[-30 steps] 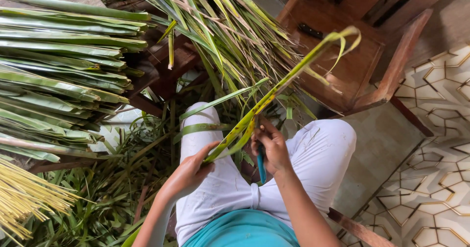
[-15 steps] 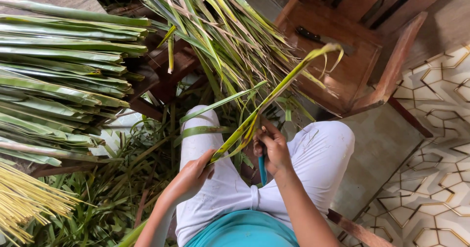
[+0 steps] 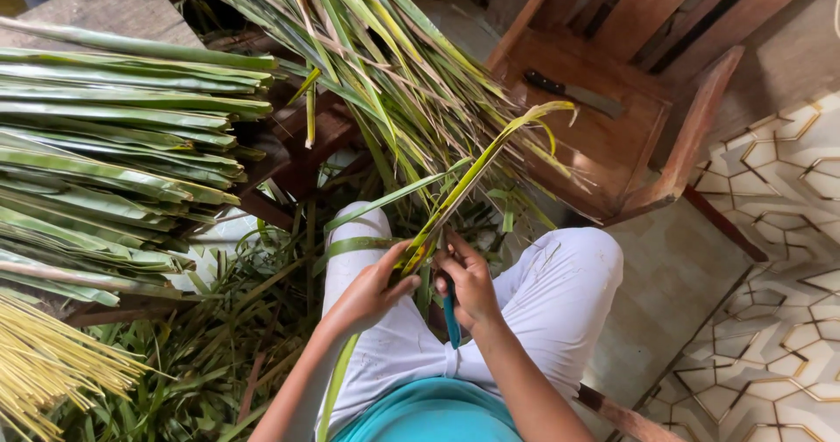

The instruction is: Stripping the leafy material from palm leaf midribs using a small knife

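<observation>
Left hand (image 3: 372,291) pinching palm leaf (image 3: 464,188) near its base over the lap; right hand (image 3: 468,284) clamped on blue-handled knife (image 3: 451,317), touching same leaf. Wooden chair (image 3: 691,140) beyond, holding another knife (image 3: 573,92).

Knife blade (image 3: 449,306) prob. hidden by right hand (image 3: 468,280).

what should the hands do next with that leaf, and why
Probably keep drawing the palm leaf toward the lap past the blue-handled tool. The left hand pinches the leaf's near end, the right hand presses the tool against it right beside, and most of the leaf reaches out beyond both hands, its tip curled over the wooden chair.
</observation>
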